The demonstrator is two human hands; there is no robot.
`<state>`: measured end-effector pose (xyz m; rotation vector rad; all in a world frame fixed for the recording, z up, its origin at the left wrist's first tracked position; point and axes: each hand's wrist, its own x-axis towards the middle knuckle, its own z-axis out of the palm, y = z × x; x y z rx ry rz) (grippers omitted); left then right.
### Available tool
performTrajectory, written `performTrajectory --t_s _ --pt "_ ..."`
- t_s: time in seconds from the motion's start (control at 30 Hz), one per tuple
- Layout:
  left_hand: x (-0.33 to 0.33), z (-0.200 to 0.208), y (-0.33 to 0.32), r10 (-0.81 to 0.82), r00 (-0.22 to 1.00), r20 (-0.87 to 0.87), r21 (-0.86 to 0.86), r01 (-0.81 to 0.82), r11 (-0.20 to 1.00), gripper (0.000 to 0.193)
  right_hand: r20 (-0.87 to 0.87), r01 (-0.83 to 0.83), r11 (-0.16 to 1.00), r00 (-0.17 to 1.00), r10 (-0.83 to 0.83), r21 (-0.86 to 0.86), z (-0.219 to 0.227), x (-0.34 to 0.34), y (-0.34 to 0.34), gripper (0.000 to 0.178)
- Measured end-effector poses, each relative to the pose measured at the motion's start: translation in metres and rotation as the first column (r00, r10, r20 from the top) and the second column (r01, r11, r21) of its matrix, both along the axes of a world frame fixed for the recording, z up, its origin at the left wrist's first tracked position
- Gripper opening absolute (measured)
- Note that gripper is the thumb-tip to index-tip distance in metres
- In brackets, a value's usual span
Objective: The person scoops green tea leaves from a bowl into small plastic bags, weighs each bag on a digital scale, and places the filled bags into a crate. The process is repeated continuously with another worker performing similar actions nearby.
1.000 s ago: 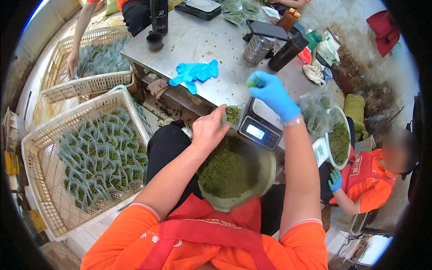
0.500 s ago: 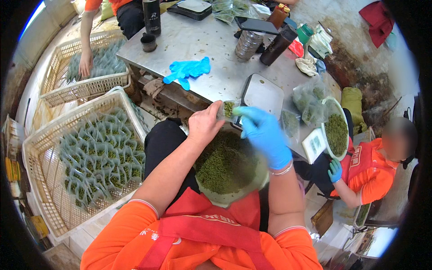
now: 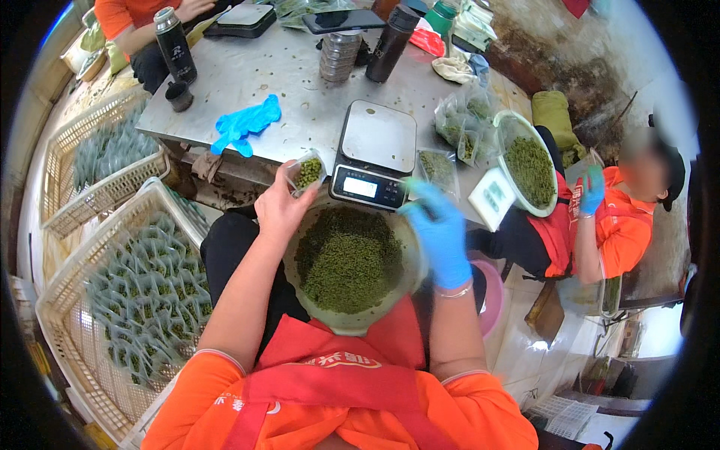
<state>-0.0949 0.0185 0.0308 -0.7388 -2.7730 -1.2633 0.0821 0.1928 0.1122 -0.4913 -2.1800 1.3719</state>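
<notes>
My bare left hand is closed on a small clear plastic bag, partly filled with green peppercorn-like grains, above the left rim of a bowl. That pale green bowl sits at my lap, heaped with loose green grains. My right hand, in a blue glove with green fingertips, hovers by the bowl's right rim, near the scale's corner. Motion smears its fingers, so their grip cannot be read. Just beyond the bowl, a digital scale with a bare white plate and lit display stands on the metal table.
At left, a cream crate holds rows of filled bags; another crate stands behind. A blue glove, dark flask and bottle occupy the table. At right sits a co-worker with a grain-filled bowl.
My hands have parted: the left carried the bag leftward, the right left the bag's mouth. My view shifted. The far-left person's hand left the crate; the right co-worker's gloved hand rose.
</notes>
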Motion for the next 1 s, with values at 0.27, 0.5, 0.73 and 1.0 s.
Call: performTrajectory --t_s 0.27,0.5,0.73,1.0 --pt "0.001 0.008 -0.004 0.064 0.99 0.126 -0.018 -0.062 0.998 0.069 0.026 0.225 0.835 0.961 -0.276 0.503 -0.095 0.0 0.131 0.03" --pt "-0.002 -0.012 -0.034 -0.099 0.925 0.366 0.446 -0.081 0.892 0.05 -0.349 0.384 0.846 0.901 -0.257 0.37 -0.019 -0.057 0.054 0.032" --pt "0.007 0.042 -0.175 0.11 0.981 0.157 0.579 -0.182 0.795 0.042 -0.106 0.086 0.786 0.994 -0.026 0.612 -0.064 -0.058 0.045 0.036" --pt "0.054 0.09 -0.47 0.813 0.519 -0.265 -0.127 -0.854 0.504 0.054 0.041 -0.086 0.996 0.996 0.085 0.038 -0.097 0.009 -0.032 0.029"
